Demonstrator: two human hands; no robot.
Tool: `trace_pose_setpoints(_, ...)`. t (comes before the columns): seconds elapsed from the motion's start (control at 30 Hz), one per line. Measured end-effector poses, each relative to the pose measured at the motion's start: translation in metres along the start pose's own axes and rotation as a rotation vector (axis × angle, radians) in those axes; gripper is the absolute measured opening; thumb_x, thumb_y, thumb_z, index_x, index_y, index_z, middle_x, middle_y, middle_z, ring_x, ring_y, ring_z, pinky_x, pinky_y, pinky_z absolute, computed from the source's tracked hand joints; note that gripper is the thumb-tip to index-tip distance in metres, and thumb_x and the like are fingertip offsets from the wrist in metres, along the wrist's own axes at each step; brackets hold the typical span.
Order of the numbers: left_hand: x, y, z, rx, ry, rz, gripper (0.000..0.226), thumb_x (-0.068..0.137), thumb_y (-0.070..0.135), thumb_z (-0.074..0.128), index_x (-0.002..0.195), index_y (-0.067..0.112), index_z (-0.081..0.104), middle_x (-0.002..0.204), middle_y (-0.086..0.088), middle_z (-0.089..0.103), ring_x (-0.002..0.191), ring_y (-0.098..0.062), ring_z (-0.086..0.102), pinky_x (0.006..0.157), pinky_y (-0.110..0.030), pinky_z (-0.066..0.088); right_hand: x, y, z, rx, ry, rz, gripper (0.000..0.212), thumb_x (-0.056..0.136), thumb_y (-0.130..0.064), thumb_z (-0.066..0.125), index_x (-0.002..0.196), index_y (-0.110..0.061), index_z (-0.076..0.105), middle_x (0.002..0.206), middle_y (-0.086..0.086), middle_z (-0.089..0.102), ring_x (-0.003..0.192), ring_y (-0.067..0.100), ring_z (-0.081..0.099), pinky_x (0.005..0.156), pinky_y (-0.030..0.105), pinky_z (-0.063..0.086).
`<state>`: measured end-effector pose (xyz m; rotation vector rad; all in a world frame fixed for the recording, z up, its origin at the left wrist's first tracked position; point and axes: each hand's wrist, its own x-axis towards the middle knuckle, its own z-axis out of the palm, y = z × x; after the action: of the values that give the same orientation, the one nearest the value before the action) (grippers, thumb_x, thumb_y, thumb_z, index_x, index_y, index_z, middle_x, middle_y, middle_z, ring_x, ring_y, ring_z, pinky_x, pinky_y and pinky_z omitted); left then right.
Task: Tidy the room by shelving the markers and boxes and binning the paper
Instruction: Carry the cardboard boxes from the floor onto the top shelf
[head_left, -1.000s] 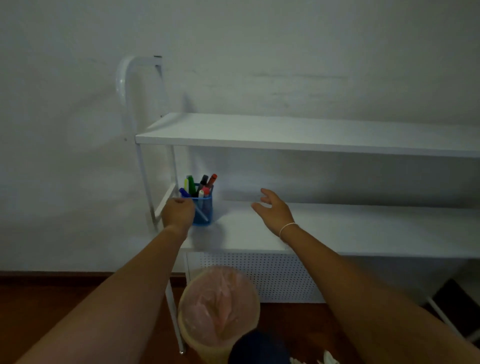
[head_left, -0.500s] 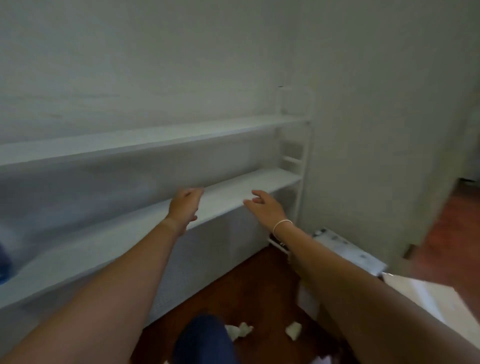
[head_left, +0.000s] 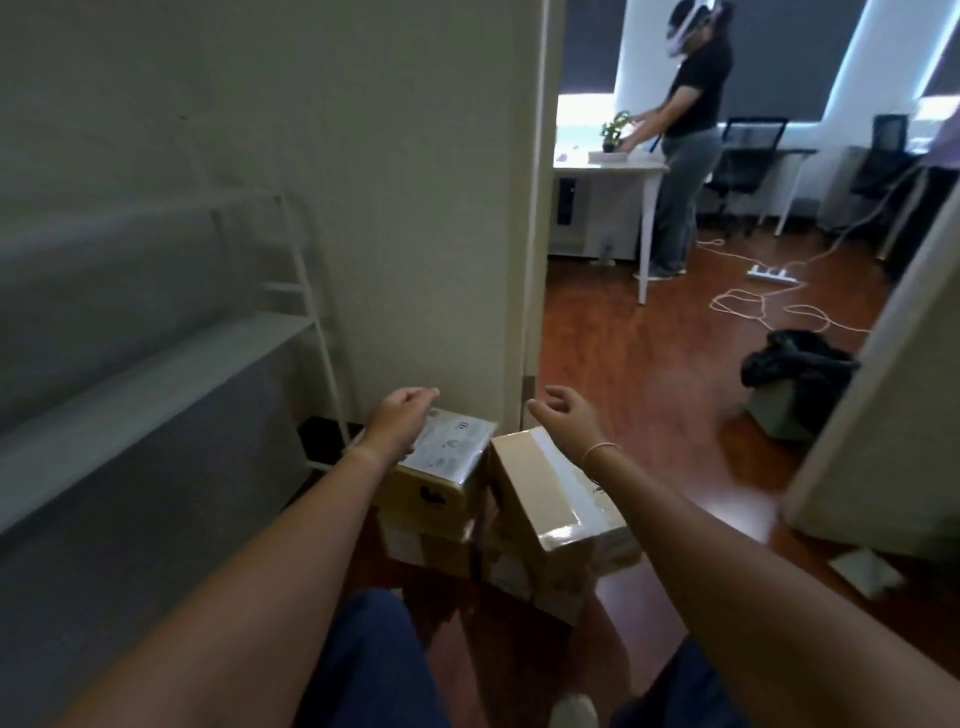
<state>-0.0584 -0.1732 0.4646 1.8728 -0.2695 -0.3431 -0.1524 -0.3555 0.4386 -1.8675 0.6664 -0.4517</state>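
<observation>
Several cardboard boxes stand stacked on the wooden floor by the wall corner. The left top box carries a white label; the right top box is sealed with clear tape and tilts. My left hand hovers over the labelled box with fingers loosely curled, holding nothing. My right hand hangs above the far end of the taped box, fingers apart and empty. The white shelf unit runs along the wall on the left. A piece of white paper lies on the floor at the right.
A doorway opens ahead onto an office where another person stands at a white desk. A power strip and cables lie on that floor. A bin with a black bag sits beside a white partition.
My view has swung right from the marker cup and shelf to the boxes by the doorway. Both hands left the shelf and now hover over the stacked boxes.
</observation>
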Motion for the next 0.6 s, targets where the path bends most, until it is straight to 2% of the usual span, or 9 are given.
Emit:
trace_pose_setpoints(0.07,0.002,-0.003,0.029,0.002,-0.054,-0.008,0.018,0.096,0.034,0.050,0.104,0.020,0.054,0.083,0.006,0.051,0.086,-0.019,0.049,0.072,-0.030,0.044,0.000,0.018,-0.024,-0.011,0.041,0.040,0.050,0.086,-0.033,0.062,0.130,-0.013,0.051,0.125,0.010,0.059,0.110,0.025,0.058,0.097,0.040,0.047)
trace_pose_setpoints(0.17,0.011,-0.011,0.074,0.038,-0.131,-0.048,0.014,0.096,0.032,0.050,0.101,0.020,0.054,0.083,0.007,0.051,0.094,-0.022,0.049,0.068,-0.028,0.044,-0.001,0.052,-0.054,-0.013,0.105,0.105,0.049,0.086,-0.035,0.061,0.129,-0.016,0.052,0.124,0.009,0.060,0.107,0.023,0.058,0.094,0.037,0.048)
trace_pose_setpoints(0.23,0.019,-0.022,0.102,0.037,-0.189,-0.098,0.017,0.095,0.033,0.050,0.103,0.019,0.055,0.091,0.003,0.054,0.100,-0.023,0.050,0.079,-0.034,0.047,-0.003,0.077,-0.069,-0.020,0.125,0.155,0.049,0.086,-0.036,0.060,0.130,-0.017,0.052,0.124,0.008,0.060,0.103,0.019,0.057,0.089,0.032,0.047)
trace_pose_setpoints(0.3,0.029,-0.038,0.127,0.039,-0.236,-0.160,0.029,0.093,0.035,0.051,0.113,0.015,0.058,0.100,-0.002,0.057,0.103,-0.024,0.052,0.087,-0.038,0.046,-0.005,0.100,-0.080,-0.020,0.143,0.214,0.051,0.086,-0.036,0.060,0.131,-0.017,0.050,0.126,0.007,0.059,0.099,0.016,0.054,0.087,0.028,0.044)
trace_pose_setpoints(0.37,0.039,-0.058,0.157,0.046,-0.285,-0.226,0.032,0.092,0.035,0.052,0.118,0.016,0.057,0.107,-0.008,0.060,0.101,-0.023,0.052,0.084,-0.036,0.045,-0.003,0.127,-0.092,-0.018,0.160,0.282,0.052,0.086,-0.035,0.060,0.133,-0.016,0.049,0.127,0.008,0.059,0.100,0.016,0.054,0.086,0.026,0.042)
trace_pose_setpoints(0.43,0.049,-0.082,0.186,0.062,-0.325,-0.281,0.033,0.092,0.035,0.053,0.120,0.018,0.055,0.124,-0.012,0.058,0.102,-0.024,0.052,0.085,-0.037,0.046,0.002,0.158,-0.102,-0.031,0.170,0.353,0.052,0.087,-0.034,0.059,0.134,-0.015,0.048,0.128,0.008,0.058,0.107,0.019,0.055,0.086,0.026,0.042)
trace_pose_setpoints(0.6,0.077,-0.137,0.237,0.037,-0.272,-0.432,0.059,0.092,0.031,0.055,0.146,0.016,0.036,0.141,-0.008,0.045,0.119,-0.027,0.048,0.090,-0.039,0.048,0.033,0.226,-0.107,-0.039,0.188,0.477,0.054,0.086,-0.034,0.061,0.134,-0.013,0.049,0.132,0.011,0.056,0.117,0.022,0.053,0.092,0.031,0.042)
